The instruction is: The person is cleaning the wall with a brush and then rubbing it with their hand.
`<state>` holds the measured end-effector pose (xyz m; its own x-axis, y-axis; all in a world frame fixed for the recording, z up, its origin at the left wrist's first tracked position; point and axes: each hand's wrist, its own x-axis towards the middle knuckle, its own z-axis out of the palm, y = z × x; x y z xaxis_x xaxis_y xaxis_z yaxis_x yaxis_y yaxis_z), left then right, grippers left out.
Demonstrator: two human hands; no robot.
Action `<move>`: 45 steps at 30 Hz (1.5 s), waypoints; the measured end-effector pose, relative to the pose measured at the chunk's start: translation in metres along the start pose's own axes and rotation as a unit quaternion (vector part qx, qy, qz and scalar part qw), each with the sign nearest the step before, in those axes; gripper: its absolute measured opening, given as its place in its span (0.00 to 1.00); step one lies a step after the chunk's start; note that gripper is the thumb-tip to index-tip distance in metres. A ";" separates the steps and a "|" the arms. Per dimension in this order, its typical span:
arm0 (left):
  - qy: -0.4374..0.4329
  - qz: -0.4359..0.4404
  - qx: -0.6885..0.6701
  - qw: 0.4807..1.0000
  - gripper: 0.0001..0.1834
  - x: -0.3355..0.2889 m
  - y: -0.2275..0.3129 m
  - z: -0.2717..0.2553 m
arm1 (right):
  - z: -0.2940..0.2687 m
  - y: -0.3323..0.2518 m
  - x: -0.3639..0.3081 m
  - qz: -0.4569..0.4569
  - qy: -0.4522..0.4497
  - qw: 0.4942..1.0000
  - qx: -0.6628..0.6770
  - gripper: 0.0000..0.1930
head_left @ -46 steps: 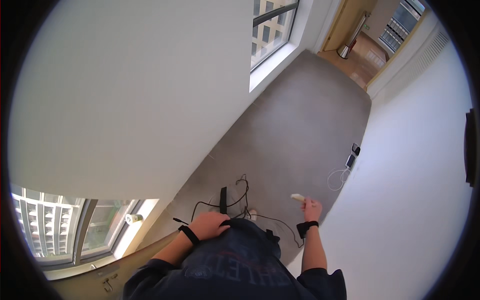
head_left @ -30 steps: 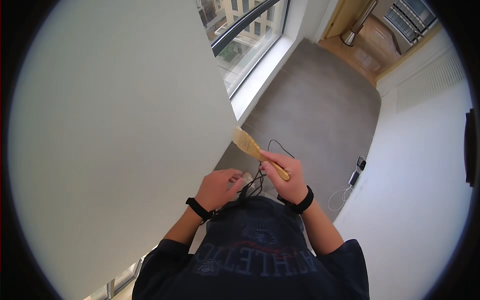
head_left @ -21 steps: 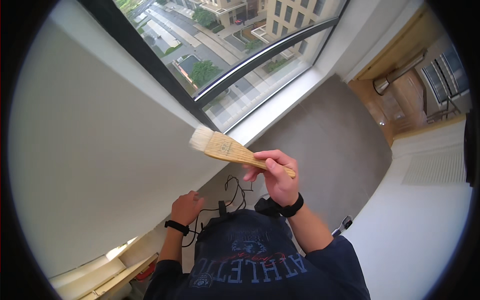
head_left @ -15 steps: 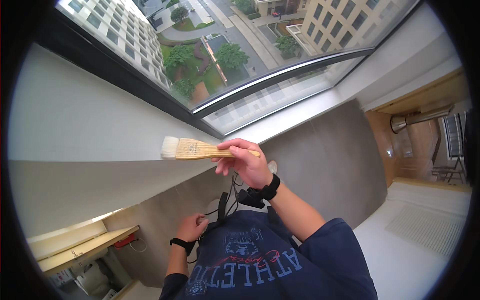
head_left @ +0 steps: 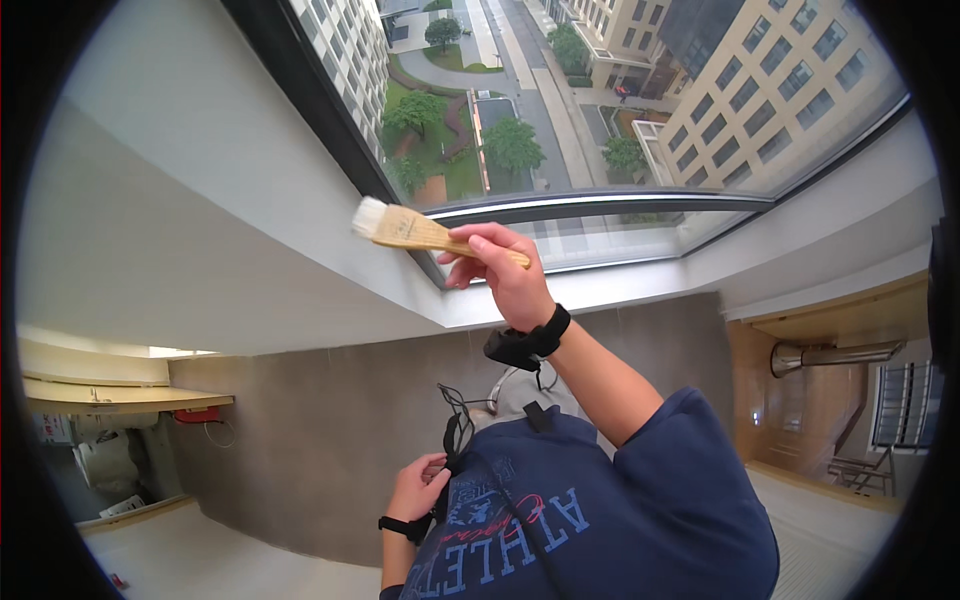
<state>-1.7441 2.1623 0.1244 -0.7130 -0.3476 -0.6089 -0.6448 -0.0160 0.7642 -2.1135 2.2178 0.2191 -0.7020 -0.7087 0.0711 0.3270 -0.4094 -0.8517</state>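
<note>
A flat paintbrush (head_left: pixel 415 231) with a light wooden handle and white bristles is pinched in my right hand (head_left: pixel 508 270), thumb on top of the handle end. Its bristles point left and slightly up, and appear dry and clean. Behind the brush in the picture are the dark window frame (head_left: pixel 330 130) and the white wall; whether it touches either cannot be told. My left hand (head_left: pixel 416 487) hangs low beside my dark blue shirt (head_left: pixel 640 520), close to a thin black cable (head_left: pixel 455 410). Its fingers are loosely bent and apart, with nothing visible in them.
A white sill (head_left: pixel 590 283) runs beneath the window, with buildings and trees far below outside. Grey floor (head_left: pixel 300 430) lies around me. A wooden door (head_left: pixel 110 397) with a red object (head_left: pixel 197 414) beside it stands left. On the right is a metal cylinder-shaped fitting (head_left: pixel 835 355).
My view has tilted and turned, so the window sits differently. The brush in my right hand is higher in the picture, its bristles angled up. My left hand stays low, near my waist.
</note>
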 end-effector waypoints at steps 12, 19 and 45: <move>0.038 0.087 -0.005 0.995 0.13 -0.035 -0.016 0.070 | -0.008 0.077 -0.086 0.216 0.003 0.967 -0.132 0.13; 0.170 0.122 -0.107 0.972 0.18 0.021 0.051 0.066 | -0.003 0.045 -0.142 0.003 -0.240 0.919 -0.314 0.14; 0.362 -0.116 0.109 0.918 0.34 0.172 0.060 -0.083 | -0.209 0.014 -0.174 0.180 -0.089 0.939 -0.279 0.18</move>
<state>-1.8828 2.0242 0.0836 -0.2300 -0.8925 -0.3880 -0.8523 -0.0077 0.5230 -2.1191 2.4557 0.0866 -0.4766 -0.8486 -0.2297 0.1049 0.2045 -0.9732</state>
